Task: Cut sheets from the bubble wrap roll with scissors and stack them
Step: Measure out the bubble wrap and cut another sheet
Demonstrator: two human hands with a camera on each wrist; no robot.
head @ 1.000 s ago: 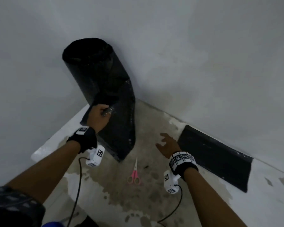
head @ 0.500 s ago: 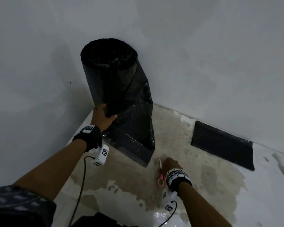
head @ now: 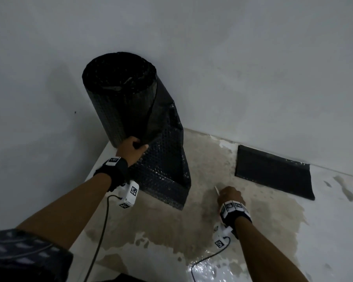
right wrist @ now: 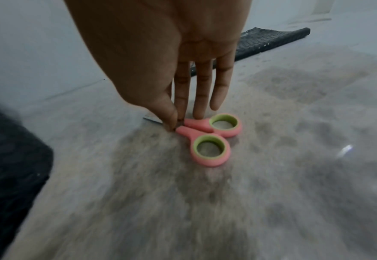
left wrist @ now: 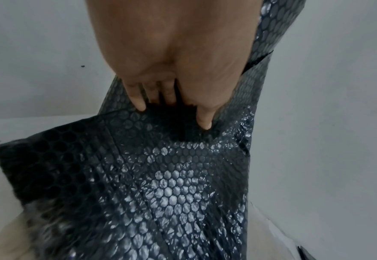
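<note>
A black bubble wrap roll [head: 120, 98] stands upright in the corner, with a loose flap hanging down to the floor. My left hand [head: 131, 149] grips the flap's edge at the lower part of the roll. In the left wrist view the left hand [left wrist: 174, 109] has its fingers curled over the bubble wrap [left wrist: 171, 176]. Pink scissors [right wrist: 207, 140] with green-lined rings lie on the floor. My right hand [right wrist: 178, 121] reaches down and pinches them near the pivot between thumb and forefinger. In the head view the right hand [head: 229, 195] covers the scissors [head: 216, 189], leaving only the blade tip visible.
A cut black bubble wrap sheet [head: 273, 174] lies flat against the right wall, also seen as the sheet [right wrist: 261, 42] behind my right hand. The floor [head: 192, 231] is stained and glossy near me. Cables hang from both wrist cameras.
My right hand dropped from hovering over the floor onto the scissors and closed its thumb and forefinger on them. My left hand shifted on the roll and now holds the flap's edge.
</note>
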